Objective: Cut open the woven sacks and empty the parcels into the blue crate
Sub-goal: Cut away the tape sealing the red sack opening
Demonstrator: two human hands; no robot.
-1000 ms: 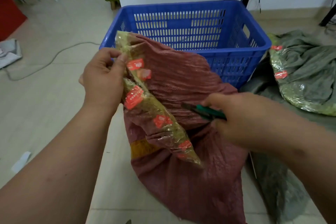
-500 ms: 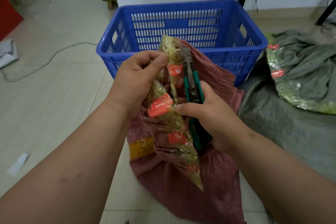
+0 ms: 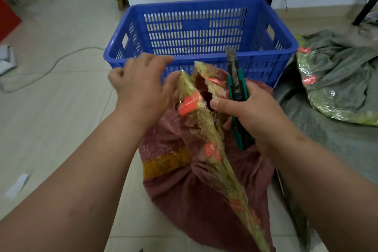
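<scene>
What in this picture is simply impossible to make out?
All in the head view:
- Inside of the red sack: hidden by its own folds and taped seam.
- Print on the red labels: too small and blurred.
- Lower handle of the green cutter: wrapped by the right hand.
- Blue crate floor: its near wall and the left hand block it.
- Green sack: cut off at the right edge.

sack [image 3: 204, 190] before crate [image 3: 196, 61], second sack [image 3: 337, 80] right
</scene>
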